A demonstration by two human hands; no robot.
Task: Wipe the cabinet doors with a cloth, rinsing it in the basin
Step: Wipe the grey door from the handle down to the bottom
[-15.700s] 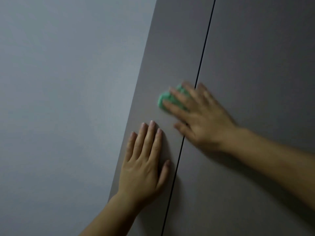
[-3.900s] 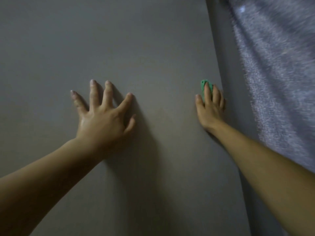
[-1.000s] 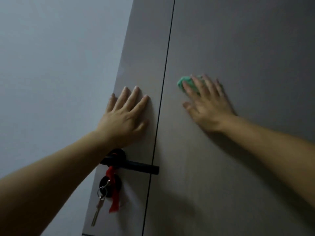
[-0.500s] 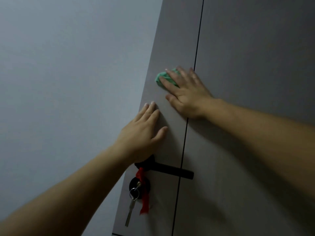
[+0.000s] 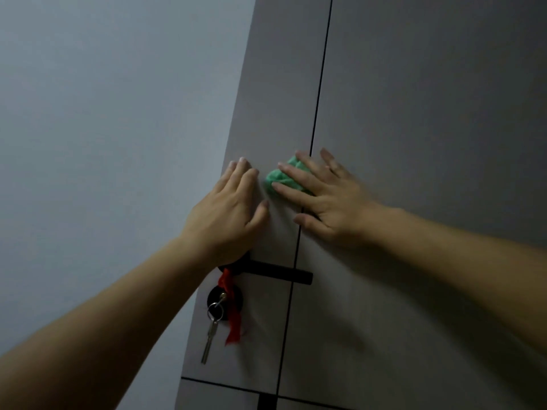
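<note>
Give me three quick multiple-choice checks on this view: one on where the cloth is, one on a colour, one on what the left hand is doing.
1. Where is the cloth?
A. under the fingers of the right hand, pressed to the cabinet doors
B. lying on the floor
C. stuffed in a pocket

2. What colour is the ribbon beside the key?
A. blue
B. red
C. yellow

3. What is the left hand doing?
A. pinching the key
B. curled in a fist
C. lying flat on the cabinet doors, holding nothing

Answers:
1 A, as the cloth shows beneath the straight fingers.
2 B, as the strip hanging there is plainly red.
3 C, as its fingers are straight and nothing is in it.
</note>
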